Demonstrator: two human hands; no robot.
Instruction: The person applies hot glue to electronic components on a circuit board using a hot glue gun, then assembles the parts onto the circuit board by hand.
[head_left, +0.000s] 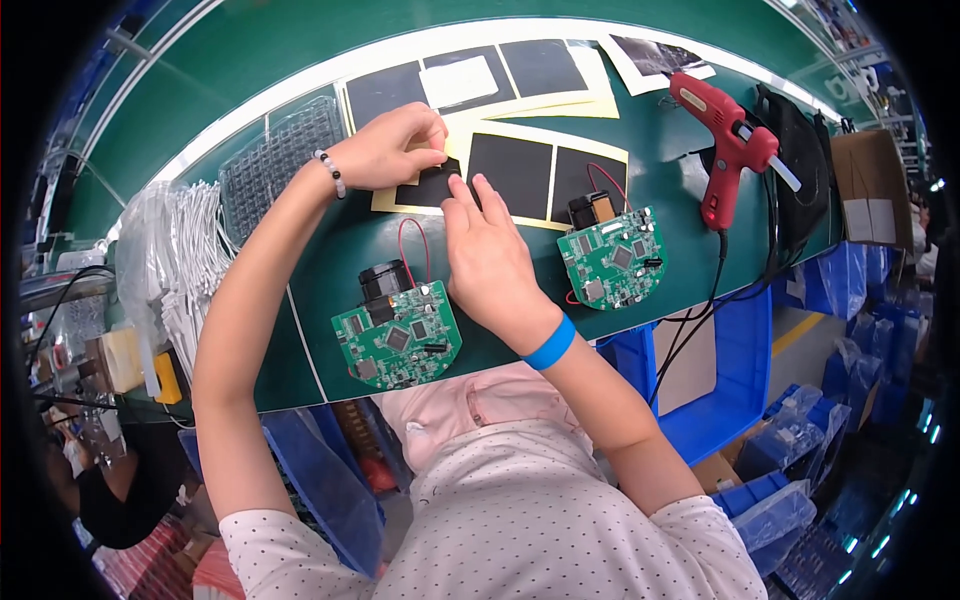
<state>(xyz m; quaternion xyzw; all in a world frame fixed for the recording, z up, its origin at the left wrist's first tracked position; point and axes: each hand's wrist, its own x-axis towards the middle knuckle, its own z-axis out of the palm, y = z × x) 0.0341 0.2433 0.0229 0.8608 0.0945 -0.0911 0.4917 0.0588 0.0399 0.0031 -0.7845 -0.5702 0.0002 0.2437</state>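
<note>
My left hand [390, 148], a beaded bracelet on its wrist, pinches the upper edge of a black adhesive sheet [428, 188] on pale yellow backing. The fingertips partly hide that edge. Flat across the same sheet's right side lie the stretched fingers of my right hand [492, 262], which wears a blue wristband. Two more black panels [511, 176] sit on this backing to the right. Below my hands, on the green table, is a green circuit board [394, 338] with a black cylindrical part and a red wire. A similar board [614, 258] rests right of my right hand.
A red hot glue gun [724, 145] lies at the right, its cable running off the table edge. More black sheets [545, 68] are behind. To the left are a clear plastic tray [280, 160] and bundled white cables [195, 260]. A blue bin [720, 370] stands below the edge.
</note>
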